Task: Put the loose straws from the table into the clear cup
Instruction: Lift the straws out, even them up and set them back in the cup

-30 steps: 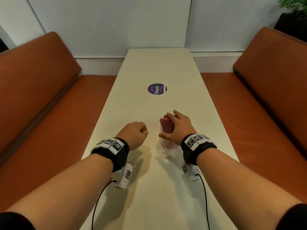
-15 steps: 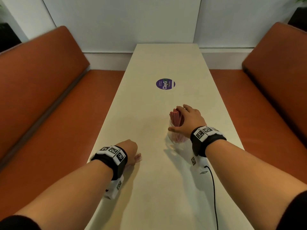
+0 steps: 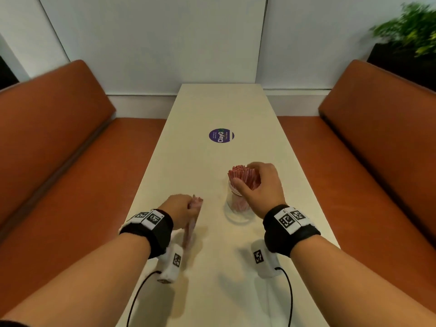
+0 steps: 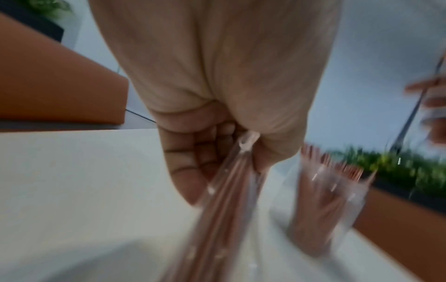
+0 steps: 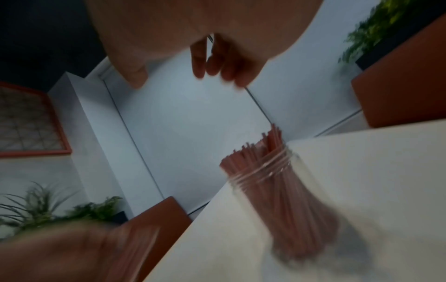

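Observation:
A clear cup (image 3: 237, 208) packed with upright pink straws (image 3: 243, 177) stands right of the table's middle; it also shows as the cup (image 5: 284, 192) and the cup (image 4: 328, 202). My right hand (image 3: 247, 178) is cupped over the straw tops. In the right wrist view its fingers (image 5: 217, 64) hang loosely curled above the straws with a gap, holding nothing. My left hand (image 3: 188, 207) is left of the cup and grips a bundle of loose pink straws (image 3: 192, 225) in clear wrappers, tilted, lower ends toward me. The fist (image 4: 212, 156) is closed round that bundle (image 4: 229, 219).
The long cream table (image 3: 221, 105) carries a round purple sticker (image 3: 221, 135) beyond the cup. Orange benches run along the left (image 3: 59, 147) and right (image 3: 377, 142). A potted plant (image 3: 410, 29) stands at the back right, and a white wall closes the far end.
My left hand drew back toward the table's near left, closed on a bundle of straws and now holds it lifted beside the cup. My right hand stayed at the cup's straw tops.

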